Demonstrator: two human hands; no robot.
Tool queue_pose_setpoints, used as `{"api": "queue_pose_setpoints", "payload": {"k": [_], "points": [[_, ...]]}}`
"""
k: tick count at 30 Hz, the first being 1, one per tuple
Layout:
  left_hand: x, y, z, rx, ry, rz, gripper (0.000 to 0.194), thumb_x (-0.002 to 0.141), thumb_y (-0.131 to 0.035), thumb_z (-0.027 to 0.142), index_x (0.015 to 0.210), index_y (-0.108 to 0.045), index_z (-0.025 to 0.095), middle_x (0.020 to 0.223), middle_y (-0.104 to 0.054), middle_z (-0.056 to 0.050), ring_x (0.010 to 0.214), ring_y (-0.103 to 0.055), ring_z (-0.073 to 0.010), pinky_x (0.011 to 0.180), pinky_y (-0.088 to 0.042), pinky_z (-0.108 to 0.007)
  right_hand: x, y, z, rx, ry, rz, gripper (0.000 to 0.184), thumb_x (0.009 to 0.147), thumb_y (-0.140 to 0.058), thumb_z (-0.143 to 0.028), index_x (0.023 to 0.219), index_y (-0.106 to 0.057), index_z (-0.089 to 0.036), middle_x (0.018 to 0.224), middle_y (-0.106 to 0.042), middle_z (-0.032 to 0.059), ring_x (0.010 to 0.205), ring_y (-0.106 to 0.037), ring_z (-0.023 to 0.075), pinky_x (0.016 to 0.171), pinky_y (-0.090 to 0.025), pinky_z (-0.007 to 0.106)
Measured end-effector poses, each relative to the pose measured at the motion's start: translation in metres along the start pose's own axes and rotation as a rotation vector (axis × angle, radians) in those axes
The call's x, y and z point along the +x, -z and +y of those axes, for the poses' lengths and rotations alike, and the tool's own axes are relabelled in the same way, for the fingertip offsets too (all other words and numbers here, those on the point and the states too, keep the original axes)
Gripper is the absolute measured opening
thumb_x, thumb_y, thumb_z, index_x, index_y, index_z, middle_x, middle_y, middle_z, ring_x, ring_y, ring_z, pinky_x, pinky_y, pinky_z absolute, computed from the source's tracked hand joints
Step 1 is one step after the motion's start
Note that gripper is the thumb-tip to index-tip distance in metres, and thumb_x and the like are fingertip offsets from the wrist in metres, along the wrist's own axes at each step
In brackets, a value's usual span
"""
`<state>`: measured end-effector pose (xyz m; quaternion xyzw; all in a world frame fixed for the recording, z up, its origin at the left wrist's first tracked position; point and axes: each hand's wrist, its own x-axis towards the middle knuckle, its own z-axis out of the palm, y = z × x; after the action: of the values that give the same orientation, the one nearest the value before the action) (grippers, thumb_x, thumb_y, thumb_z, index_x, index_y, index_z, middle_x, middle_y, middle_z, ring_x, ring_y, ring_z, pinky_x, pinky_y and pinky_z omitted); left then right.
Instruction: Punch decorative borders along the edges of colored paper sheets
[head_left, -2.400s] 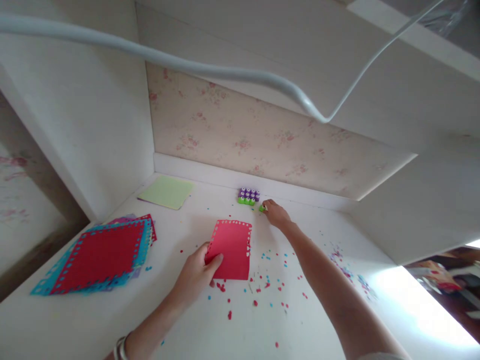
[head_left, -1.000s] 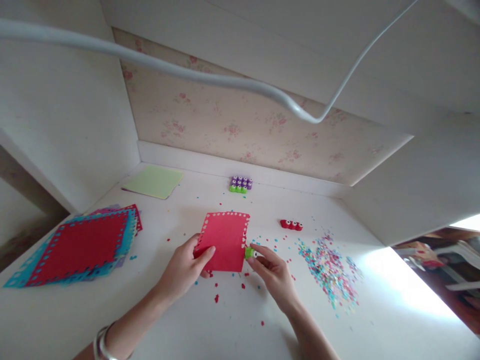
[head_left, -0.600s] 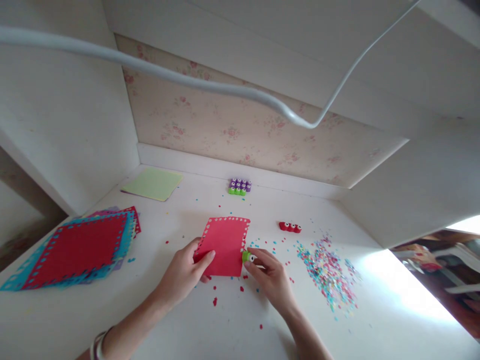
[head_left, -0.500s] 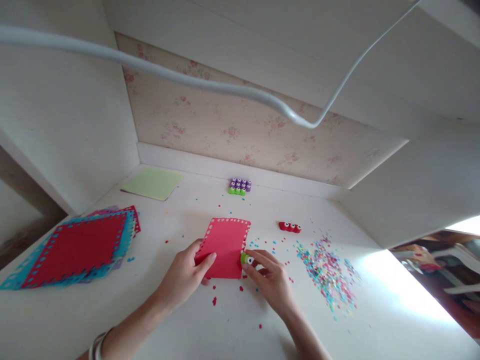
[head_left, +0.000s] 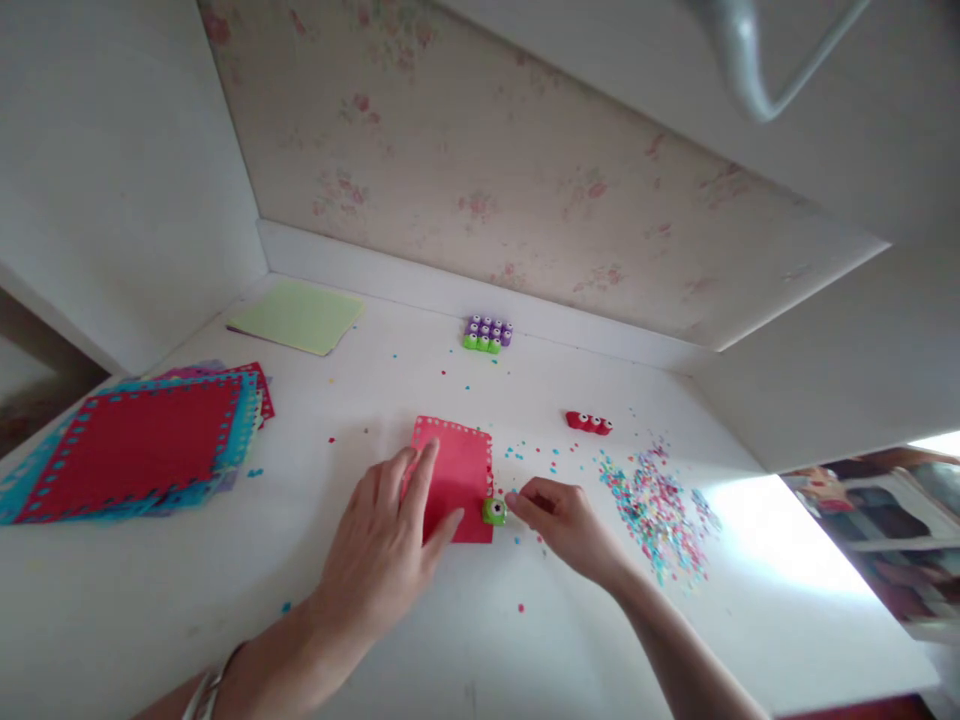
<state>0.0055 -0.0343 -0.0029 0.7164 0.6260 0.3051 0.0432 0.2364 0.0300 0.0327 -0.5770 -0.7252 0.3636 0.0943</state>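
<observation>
One red paper sheet (head_left: 457, 470), long axis running toward the wall. One green plastic eye-topped punch (head_left: 494, 512) on its right edge, eye up, long axis roughly left-right. My left hand (head_left: 386, 530) is on the sheet, thumb spread. My right hand (head_left: 562, 515): thumb and index pinched together beside the punch; contact, can't tell. Three red punches (head_left: 589, 422), three green punches (head_left: 481, 344), roughly eight purple punches (head_left: 491, 325), one confetti pile (head_left: 652, 510).

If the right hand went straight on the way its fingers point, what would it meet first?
The right hand would probably meet the green punch first, at the edge of the red card, though depth is unclear.
</observation>
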Motion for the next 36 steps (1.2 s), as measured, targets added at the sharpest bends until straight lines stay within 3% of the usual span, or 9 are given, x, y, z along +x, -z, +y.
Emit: {"api": "queue_pose_setpoints", "payload": {"k": [4,10,18,36], "points": [[-0.002,-0.006,0.005,0.063,-0.121,-0.149,0.049,0.094,-0.050,0.043,0.137,-0.050,0.017,0.139,-0.051,-0.013,0.124,-0.045,-0.0336,0.100,-0.040,-0.052,0.020,0.017,-0.006,-0.140,-0.112,-0.309,0.059,0.084,-0.051,-0.069,0.054,-0.050,-0.018,0.047,-0.037,-0.0049,0.045,-0.031,0.0079,0.043,-0.022,0.025],[-0.003,-0.008,0.010,0.018,-0.102,-0.269,0.040,0.098,-0.043,0.043,0.129,-0.058,0.023,0.136,-0.056,-0.006,0.124,-0.045,-0.0315,0.098,-0.034,-0.055,0.038,0.021,-0.013,-0.220,-0.211,-0.496,0.063,0.076,-0.055,-0.075,0.051,-0.054,-0.017,0.044,-0.040,-0.0038,0.042,-0.031,0.0079,0.044,-0.024,0.026],[-0.004,-0.004,0.010,-0.053,-0.068,-0.256,0.034,0.098,-0.043,0.039,0.124,-0.061,0.026,0.133,-0.059,-0.004,0.122,-0.045,-0.0299,0.098,-0.029,-0.055,0.040,0.022,-0.004,-0.108,-0.276,-0.579,0.068,0.076,-0.052,-0.079,0.048,-0.054,-0.017,0.040,-0.040,-0.0039,0.039,-0.028,0.0067,0.043,-0.023,0.025],[-0.008,-0.013,0.009,-0.110,-0.053,-0.195,0.030,0.094,-0.052,0.042,0.120,-0.061,0.029,0.128,-0.063,-0.002,0.119,-0.049,-0.0259,0.099,-0.026,-0.051,0.045,0.026,-0.017,-0.096,-0.249,-0.654,0.066,0.081,-0.051,-0.074,0.047,-0.053,-0.017,0.036,-0.033,-0.0063,0.037,-0.026,0.0055,0.043,-0.021,0.025]]}}
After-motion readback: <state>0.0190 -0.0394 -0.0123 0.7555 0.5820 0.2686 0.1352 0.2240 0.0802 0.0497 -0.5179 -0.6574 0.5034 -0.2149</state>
